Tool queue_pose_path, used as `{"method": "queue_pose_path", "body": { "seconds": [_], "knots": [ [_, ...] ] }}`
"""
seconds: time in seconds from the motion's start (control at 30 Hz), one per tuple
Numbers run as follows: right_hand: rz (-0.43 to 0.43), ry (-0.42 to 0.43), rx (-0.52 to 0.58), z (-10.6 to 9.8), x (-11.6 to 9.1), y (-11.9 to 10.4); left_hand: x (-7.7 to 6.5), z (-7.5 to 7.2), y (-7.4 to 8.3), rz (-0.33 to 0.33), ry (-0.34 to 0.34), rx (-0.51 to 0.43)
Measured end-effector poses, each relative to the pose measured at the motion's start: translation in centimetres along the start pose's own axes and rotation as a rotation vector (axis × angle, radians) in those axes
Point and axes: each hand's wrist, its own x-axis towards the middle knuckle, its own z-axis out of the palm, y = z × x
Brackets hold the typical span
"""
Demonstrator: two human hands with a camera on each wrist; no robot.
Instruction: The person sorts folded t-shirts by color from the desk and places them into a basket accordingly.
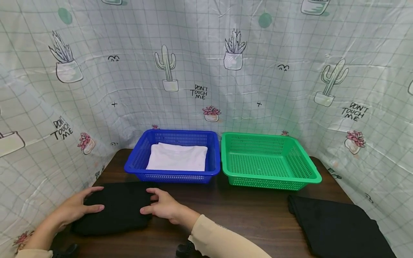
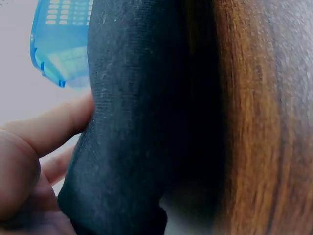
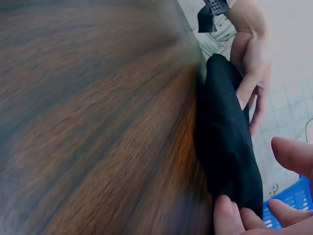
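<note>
Two hands [image 1: 75,208] [image 1: 166,206], one cloth [image 1: 120,208] between (black)

A dark brown wooden table [image 1: 248,211] spreads across the scene. At its far side, left of centre, sits a blue plastic basket [image 1: 174,173] with a folded white cloth [image 1: 177,158] inside. A green plastic basket [image 1: 267,182] stands just beside it on the right. A black cloth [image 1: 342,227] lies at the near right. Behind hangs a pale checked curtain [image 1: 200,32] printed with potted plants, cacti and the words "DON'T TOUCH ME".
</note>
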Motion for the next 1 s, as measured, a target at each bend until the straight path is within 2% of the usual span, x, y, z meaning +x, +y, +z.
{"method": "queue_pose_path", "body": {
  "seconds": [0.17, 0.37, 0.67, 0.83, 1.0],
  "knots": [
    [-0.007, 0.057, -0.018, 0.6, 0.6, -0.1, -0.1, -0.1, -0.3, -0.015, -0.048, -0.076],
    [0.002, 0.055, 0.075, 0.2, 1.1, 0.3, -0.1, 0.2, -0.9, -0.025, -0.125, -0.239],
    [-0.002, 0.023, 0.055, -0.7, 1.6, 1.2, 0.2, 1.5, -0.9, -0.04, -0.122, -0.358],
    [-0.03, 0.0, 0.045, -1.4, 0.9, 1.4, -0.4, 2.0, 0.2, -0.047, -0.099, -0.402],
    [-0.067, -0.037, 0.013, -3.3, -1.1, 1.0, -1.0, 2.6, 2.6, -0.024, -0.114, -0.426]
  ]
}}
